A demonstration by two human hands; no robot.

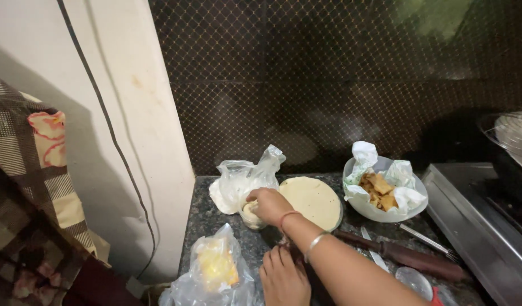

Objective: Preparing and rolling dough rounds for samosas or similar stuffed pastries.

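My right hand reaches across from the lower right, with bangles on the wrist, and closes over a small pale cup on the dark stone counter. The cup stands against a crumpled clear plastic bag. Just right of the hand lies a round pale flatbread on a plate. My left hand rests flat on the counter at the bottom edge, fingers pointing away, holding nothing. It sits beside a clear bag with yellow contents.
A white bowl lined with paper holds fried brown pieces. A dark wooden rolling pin and metal utensils lie in front of it. A steel stove with a glass lid stands right. A white pillar and checked cloth stand left.
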